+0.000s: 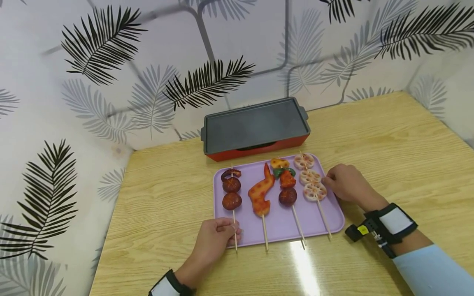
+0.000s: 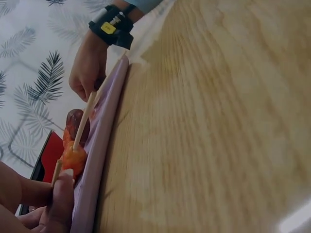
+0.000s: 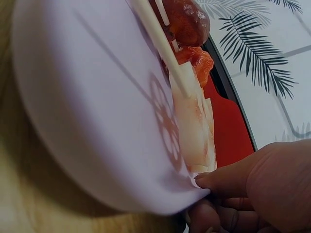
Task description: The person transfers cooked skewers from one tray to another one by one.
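A lilac tray (image 1: 248, 176) lies on the table with several food skewers side by side on it. My left hand (image 1: 216, 238) is at the tray's near left corner and pinches the stick of the left skewer (image 1: 231, 201), which carries two brown mushroom caps and a curled dark red piece. On the right side, my right hand (image 1: 348, 183) grips the tray's rim, thumb (image 3: 223, 179) on top and fingers below, beside the lotus-root skewer (image 1: 314, 191). Between them lie a wing-shaped skewer (image 1: 261, 193) and a mixed skewer (image 1: 288, 197).
Just behind the tray stands a red grill (image 1: 255, 127) with a dark flat top, close to the patterned wall (image 1: 237, 49). The wooden table (image 1: 159, 205) extends on both sides. Several sticks overhang the tray's near edge.
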Tool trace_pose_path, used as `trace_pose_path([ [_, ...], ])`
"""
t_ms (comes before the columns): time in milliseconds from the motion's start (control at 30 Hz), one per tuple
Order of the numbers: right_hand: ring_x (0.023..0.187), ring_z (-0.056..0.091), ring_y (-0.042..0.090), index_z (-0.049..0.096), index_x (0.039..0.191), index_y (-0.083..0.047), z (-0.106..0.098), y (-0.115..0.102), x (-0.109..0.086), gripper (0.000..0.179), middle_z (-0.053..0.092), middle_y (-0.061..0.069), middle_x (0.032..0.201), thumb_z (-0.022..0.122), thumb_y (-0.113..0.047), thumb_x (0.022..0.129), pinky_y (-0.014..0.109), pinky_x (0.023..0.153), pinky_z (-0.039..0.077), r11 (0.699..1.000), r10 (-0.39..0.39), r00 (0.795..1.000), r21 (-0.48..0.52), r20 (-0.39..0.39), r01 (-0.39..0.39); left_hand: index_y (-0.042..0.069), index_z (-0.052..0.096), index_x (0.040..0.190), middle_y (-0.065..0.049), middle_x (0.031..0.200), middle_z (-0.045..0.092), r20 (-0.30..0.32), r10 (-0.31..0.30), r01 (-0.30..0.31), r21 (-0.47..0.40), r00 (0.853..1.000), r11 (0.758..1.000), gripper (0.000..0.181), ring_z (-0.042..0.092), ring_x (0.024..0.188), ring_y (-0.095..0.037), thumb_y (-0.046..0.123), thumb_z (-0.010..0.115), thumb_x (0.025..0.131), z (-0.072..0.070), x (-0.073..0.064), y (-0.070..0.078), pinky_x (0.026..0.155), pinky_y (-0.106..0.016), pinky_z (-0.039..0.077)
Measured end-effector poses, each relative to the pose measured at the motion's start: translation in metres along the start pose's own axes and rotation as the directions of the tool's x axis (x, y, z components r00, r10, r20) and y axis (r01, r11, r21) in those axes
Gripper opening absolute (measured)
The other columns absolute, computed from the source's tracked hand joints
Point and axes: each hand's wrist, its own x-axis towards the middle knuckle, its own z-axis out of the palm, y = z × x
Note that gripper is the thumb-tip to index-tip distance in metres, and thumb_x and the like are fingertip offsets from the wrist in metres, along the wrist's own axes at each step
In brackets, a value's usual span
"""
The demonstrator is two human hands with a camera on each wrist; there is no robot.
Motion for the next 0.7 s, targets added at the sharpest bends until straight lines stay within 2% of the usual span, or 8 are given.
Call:
trace_pose_path([
  [167,0.058,0.051,0.016,0.07,0.081,0.001,0.0,0.001,0.0,0.027,0.056,0.003,0.063,0.057,-0.02,0.093,0.029,0.052,0.039,1.0,-0.011,1.0,-0.005,-0.012,0.011,-0.014,0.069,0.103,-0.021,0.085,0.074,0.006,0.043,-0.043,0.12,0.999,0.992,0.023,0.069,0.071,-0.012,0.004,0.06,0.091,-0.001,0.004,0.001,0.063,-0.021,0.058],
  [333,0.058,0.05,0.016,0.07,0.08,0.0,0.0,0.002,-0.002,0.027,0.056,0.002,0.062,0.057,-0.019,0.093,0.03,0.052,0.039,1.0,-0.024,1.0,-0.013,-0.019,0.023,-0.009,0.071,0.093,-0.015,0.076,0.073,0.034,0.078,-0.084,0.254,0.996,0.964,0.018,0.064,0.06,-0.007,0.004,0.063,0.087,0.0,0.007,0.003,0.056,-0.02,0.055],
  [533,0.058,0.05,0.016,0.07,0.08,0.0,-0.002,0.002,-0.003,0.027,0.056,0.003,0.062,0.057,-0.019,0.093,0.03,0.053,0.039,0.999,-0.032,0.999,-0.029,-0.007,0.031,-0.004,0.073,0.085,-0.008,0.063,0.07,0.054,0.134,-0.144,0.371,0.99,0.917,0.015,0.062,0.053,-0.007,0.011,0.069,0.085,-0.001,0.008,0.006,0.051,-0.02,0.051],
  [633,0.057,0.05,0.016,0.068,0.076,-0.002,-0.002,0.002,-0.003,0.027,0.055,0.002,0.061,0.057,-0.019,0.093,0.03,0.053,0.039,0.999,-0.032,0.999,-0.032,0.005,0.032,-0.001,0.072,0.08,-0.006,0.062,0.068,0.058,0.14,-0.152,0.401,0.988,0.903,0.02,0.064,0.053,-0.008,0.014,0.066,0.089,-0.003,0.009,0.008,0.05,-0.021,0.052],
  [700,0.057,0.049,0.016,0.068,0.076,-0.002,-0.003,0.002,-0.001,0.028,0.054,0.002,0.061,0.056,-0.02,0.094,0.029,0.052,0.039,0.999,-0.025,0.999,-0.032,0.024,0.026,0.002,0.072,0.076,-0.001,0.059,0.065,0.03,0.204,-0.194,0.473,0.978,0.86,0.023,0.06,0.051,-0.005,0.017,0.064,0.091,-0.006,0.012,0.01,0.047,-0.02,0.049],
])
